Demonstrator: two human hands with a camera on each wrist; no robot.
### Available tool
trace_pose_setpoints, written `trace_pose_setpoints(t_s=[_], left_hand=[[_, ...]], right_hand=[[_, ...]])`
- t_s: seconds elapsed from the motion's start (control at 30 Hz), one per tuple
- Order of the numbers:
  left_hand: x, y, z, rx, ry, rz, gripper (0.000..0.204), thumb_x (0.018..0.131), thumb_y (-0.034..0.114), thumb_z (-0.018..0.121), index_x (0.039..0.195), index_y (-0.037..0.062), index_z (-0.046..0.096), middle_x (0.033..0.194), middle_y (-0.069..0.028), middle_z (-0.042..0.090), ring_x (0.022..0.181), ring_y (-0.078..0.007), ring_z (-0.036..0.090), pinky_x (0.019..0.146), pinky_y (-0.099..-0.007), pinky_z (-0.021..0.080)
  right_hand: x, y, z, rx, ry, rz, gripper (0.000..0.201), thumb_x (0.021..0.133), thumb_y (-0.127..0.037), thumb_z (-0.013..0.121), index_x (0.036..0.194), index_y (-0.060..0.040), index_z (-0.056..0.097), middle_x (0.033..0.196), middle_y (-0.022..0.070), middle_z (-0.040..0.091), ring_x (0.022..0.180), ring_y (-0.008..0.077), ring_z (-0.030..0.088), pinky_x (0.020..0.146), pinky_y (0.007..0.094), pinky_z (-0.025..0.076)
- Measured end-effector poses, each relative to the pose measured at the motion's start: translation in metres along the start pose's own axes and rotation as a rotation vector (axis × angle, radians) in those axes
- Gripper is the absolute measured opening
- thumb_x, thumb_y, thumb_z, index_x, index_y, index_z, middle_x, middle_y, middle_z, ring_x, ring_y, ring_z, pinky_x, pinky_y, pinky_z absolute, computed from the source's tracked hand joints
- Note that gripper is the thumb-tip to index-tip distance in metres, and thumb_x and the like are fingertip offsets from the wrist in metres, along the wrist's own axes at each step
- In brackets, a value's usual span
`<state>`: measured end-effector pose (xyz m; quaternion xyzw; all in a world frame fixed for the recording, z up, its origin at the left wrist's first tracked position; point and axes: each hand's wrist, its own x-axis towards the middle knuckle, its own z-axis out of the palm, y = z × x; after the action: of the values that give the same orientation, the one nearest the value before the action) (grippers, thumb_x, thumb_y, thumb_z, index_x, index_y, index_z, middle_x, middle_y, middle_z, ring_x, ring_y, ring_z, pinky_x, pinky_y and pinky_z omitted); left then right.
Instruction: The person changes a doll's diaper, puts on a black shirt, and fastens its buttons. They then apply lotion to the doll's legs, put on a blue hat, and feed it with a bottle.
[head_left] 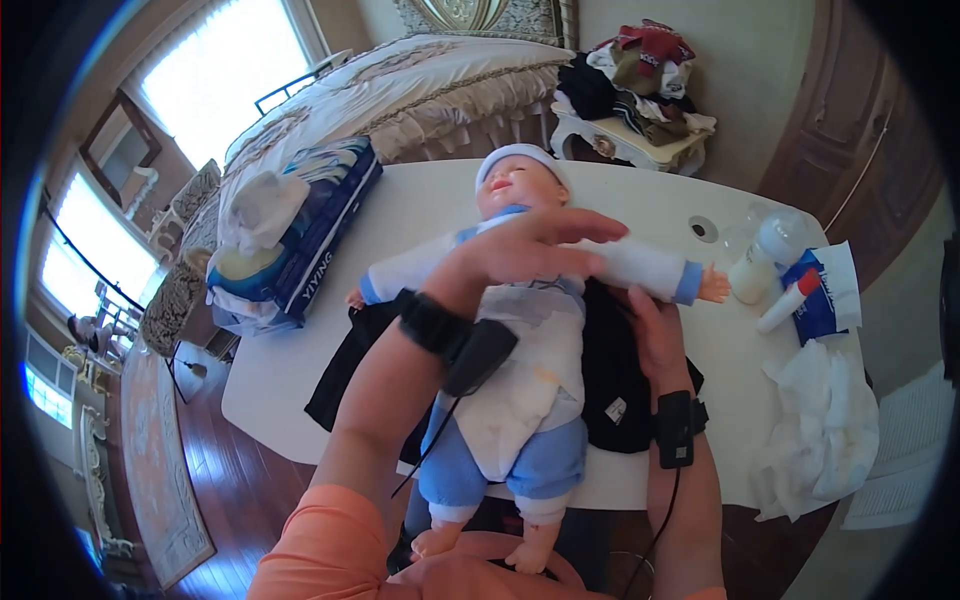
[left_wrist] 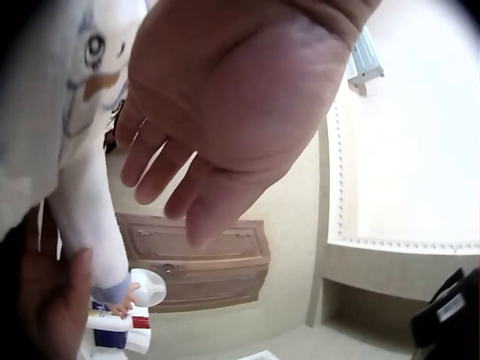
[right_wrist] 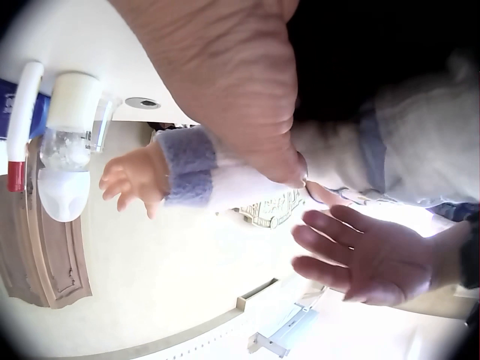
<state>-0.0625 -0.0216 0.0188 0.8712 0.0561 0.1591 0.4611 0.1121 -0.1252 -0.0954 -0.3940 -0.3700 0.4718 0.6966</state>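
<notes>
A baby doll [head_left: 500, 195] in a white cap and a white-and-blue outfit lies on its back on the white table [head_left: 735, 440]. A white diaper [head_left: 520, 370] covers its belly and crotch. Over the doll's chest, my left hand [head_left: 530, 245] is spread with straight fingers and an empty palm, as the right wrist view also shows. My right hand [head_left: 658, 340] is at the doll's outstretched sleeve [right_wrist: 240, 176], near the armpit. Its thumb lies right at the sleeve, and its other fingers are mostly hidden. Black cloth [head_left: 615, 400] lies under the doll.
A diaper pack [head_left: 335, 235] with a loose white item on top stands at the left. To the right are a baby bottle [head_left: 780, 240], a white tube with a red cap [head_left: 790, 300], a blue packet [head_left: 830, 300] and crumpled white diapers [head_left: 820, 420]. A bed [head_left: 400, 85] stands behind.
</notes>
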Motion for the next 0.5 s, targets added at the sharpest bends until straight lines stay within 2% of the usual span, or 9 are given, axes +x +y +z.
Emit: trace_pose_setpoints(t_s=[0.07, 0.13, 0.2, 0.23, 0.27, 0.33, 0.4, 0.47, 0.5], left_hand=[[-0.028, -0.001, -0.007, -0.246, 0.343, -0.021, 0.033, 0.081, 0.015, 0.055, 0.110, -0.0003, 0.051, 0.099, -0.0099, 0.058, 0.095, -0.0161, 0.053, 0.084, -0.0263, 0.040], [-0.057, -0.016, 0.000, -0.557, 0.701, -0.143, 0.018, 0.079, 0.010, 0.052, 0.095, 0.0009, 0.055, 0.081, -0.0077, 0.059, 0.077, -0.0146, 0.056, 0.071, -0.0243, 0.044], [-0.083, -0.034, 0.011, -0.658, 0.840, -0.339, 0.012, 0.077, 0.011, 0.050, 0.081, 0.0026, 0.057, 0.069, -0.0042, 0.056, 0.061, -0.0117, 0.052, 0.059, -0.0214, 0.040], [-0.091, -0.037, 0.018, -0.650, 0.914, -0.330, 0.013, 0.074, 0.010, 0.049, 0.081, 0.0027, 0.057, 0.065, -0.0028, 0.053, 0.057, -0.0112, 0.049, 0.057, -0.0209, 0.038], [-0.096, -0.041, 0.020, -0.652, 0.920, -0.326, 0.013, 0.074, 0.010, 0.049, 0.081, 0.0027, 0.057, 0.065, -0.0028, 0.053, 0.057, -0.0112, 0.049, 0.057, -0.0209, 0.038], [-0.108, -0.054, 0.024, -0.592, 1.126, -0.382, 0.013, 0.074, 0.010, 0.049, 0.081, 0.0027, 0.057, 0.067, -0.0033, 0.054, 0.060, -0.0112, 0.050, 0.057, -0.0210, 0.039], [-0.110, -0.070, 0.034, -0.692, 1.170, -0.357, 0.014, 0.075, 0.011, 0.050, 0.083, 0.0020, 0.058, 0.071, -0.0042, 0.055, 0.066, -0.0118, 0.051, 0.061, -0.0216, 0.040], [-0.110, -0.078, 0.038, -0.987, 1.228, -0.404, 0.015, 0.077, 0.013, 0.052, 0.084, 0.0016, 0.058, 0.077, -0.0048, 0.057, 0.072, -0.0128, 0.052, 0.065, -0.0229, 0.042], [-0.112, -0.082, 0.038, -1.043, 1.258, -0.429, 0.016, 0.080, 0.014, 0.052, 0.086, 0.0003, 0.058, 0.081, -0.0054, 0.057, 0.075, -0.0139, 0.053, 0.069, -0.0250, 0.043]], right_hand=[[-0.001, 0.000, 0.000, 0.001, 0.003, 0.015, 0.051, 0.080, -0.022, 0.058, 0.120, 0.0019, 0.038, 0.113, 0.0123, 0.050, 0.104, 0.0228, 0.050, 0.092, 0.0372, 0.036], [0.000, -0.002, 0.000, 0.010, -0.002, 0.050, 0.050, 0.080, -0.023, 0.059, 0.120, 0.0005, 0.039, 0.113, 0.0115, 0.050, 0.102, 0.0232, 0.051, 0.092, 0.0385, 0.036], [-0.001, -0.003, 0.002, 0.000, 0.012, 0.053, 0.050, 0.080, -0.023, 0.058, 0.120, 0.0000, 0.039, 0.114, 0.0113, 0.050, 0.102, 0.0235, 0.051, 0.092, 0.0386, 0.036], [-0.001, -0.004, 0.003, -0.010, 0.033, 0.056, 0.049, 0.080, -0.023, 0.058, 0.119, -0.0005, 0.039, 0.114, 0.0112, 0.050, 0.102, 0.0237, 0.051, 0.092, 0.0387, 0.036], [-0.001, -0.006, 0.004, -0.015, 0.027, 0.056, 0.049, 0.080, -0.023, 0.058, 0.119, -0.0005, 0.039, 0.114, 0.0112, 0.050, 0.102, 0.0237, 0.051, 0.092, 0.0387, 0.036], [-0.003, -0.007, 0.007, 0.007, 0.047, 0.038, 0.046, 0.079, -0.021, 0.060, 0.116, 0.0010, 0.043, 0.109, 0.0109, 0.053, 0.098, 0.0219, 0.053, 0.089, 0.0352, 0.040], [-0.004, -0.009, 0.006, 0.043, 0.022, 0.054, 0.044, 0.080, -0.021, 0.059, 0.115, 0.0006, 0.043, 0.110, 0.0111, 0.053, 0.098, 0.0226, 0.053, 0.089, 0.0357, 0.040], [-0.003, -0.011, 0.005, 0.074, 0.007, 0.065, 0.043, 0.081, -0.021, 0.058, 0.115, 0.0002, 0.044, 0.110, 0.0114, 0.053, 0.098, 0.0232, 0.053, 0.089, 0.0362, 0.040], [-0.002, -0.011, 0.005, 0.150, 0.015, 0.072, 0.042, 0.081, -0.022, 0.057, 0.115, -0.0004, 0.043, 0.111, 0.0120, 0.051, 0.100, 0.0241, 0.052, 0.090, 0.0372, 0.039]])
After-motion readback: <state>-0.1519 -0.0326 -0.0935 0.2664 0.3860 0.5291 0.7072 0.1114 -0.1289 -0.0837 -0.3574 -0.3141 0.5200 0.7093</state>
